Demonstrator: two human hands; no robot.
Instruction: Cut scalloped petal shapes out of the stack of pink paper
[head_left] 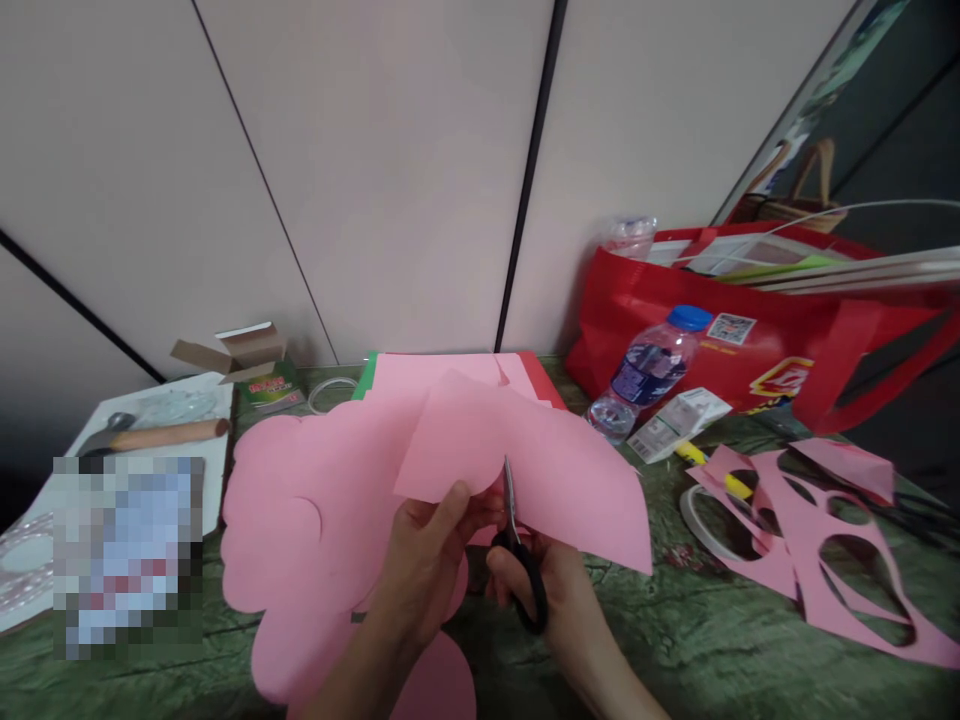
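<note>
A pink paper sheet [577, 480] is held up over the table by my left hand [431, 550], its thumb on top and its fingers beneath. Black-handled scissors [529, 580] are gripped in my right hand [544, 590], with the blades on the sheet along a cut that reaches in from its near edge. Below and left of the hands lie overlapping pink paper shapes [285, 540] with scalloped edges. Flat pink sheets [442, 370] rest behind, with green and red paper showing at their sides.
On the right are a red bag [697, 290], a plastic bottle [652, 365], a small carton [679, 425], tape rolls and pink scraps with holes [832, 560]. At left, a hammer [165, 434] lies on a white board near an open green box [270, 385]. A wall stands behind.
</note>
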